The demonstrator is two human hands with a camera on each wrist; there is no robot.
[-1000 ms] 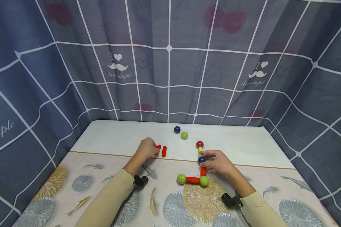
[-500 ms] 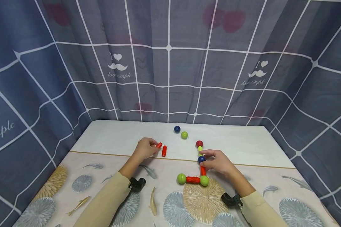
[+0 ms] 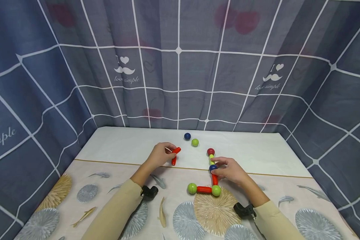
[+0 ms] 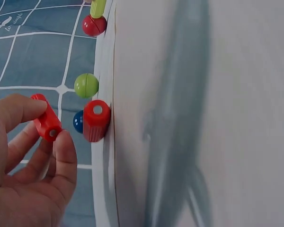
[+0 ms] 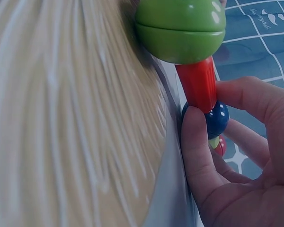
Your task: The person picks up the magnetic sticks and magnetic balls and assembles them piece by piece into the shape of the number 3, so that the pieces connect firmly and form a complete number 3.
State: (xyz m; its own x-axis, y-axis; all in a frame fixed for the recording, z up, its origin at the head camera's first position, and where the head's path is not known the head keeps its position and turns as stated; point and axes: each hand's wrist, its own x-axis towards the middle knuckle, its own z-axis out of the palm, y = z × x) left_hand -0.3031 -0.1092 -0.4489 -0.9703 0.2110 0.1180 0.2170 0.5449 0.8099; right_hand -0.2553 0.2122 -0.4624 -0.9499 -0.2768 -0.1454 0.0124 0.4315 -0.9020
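Observation:
The left hand [image 3: 161, 155] pinches a red rod [image 3: 176, 150] between thumb and fingers; the left wrist view shows this rod [image 4: 48, 120] held tilted. Another red rod [image 3: 173, 161] lies just beneath it on the white surface. My right hand [image 3: 229, 170] grips the joined chain at its dark blue ball [image 3: 213, 168]. From that ball a yellow-green rod [image 3: 211, 159] leads to a red ball [image 3: 210, 151], and a red rod [image 3: 214, 180] leads down to a green ball [image 3: 216, 190]. A further red rod [image 3: 204, 190] runs left from there to another green ball [image 3: 192, 188].
A loose dark blue ball [image 3: 187, 136] and a loose green ball [image 3: 195, 142] sit toward the back of the white table part [image 3: 132, 143]. Patterned cloth [image 3: 150, 226] covers the front. A checked curtain [image 3: 180, 73] surrounds the table at the back and sides.
My left hand has picked up the left red rod and moved right with it, over the other loose rod. The right hand has stayed at the blue ball.

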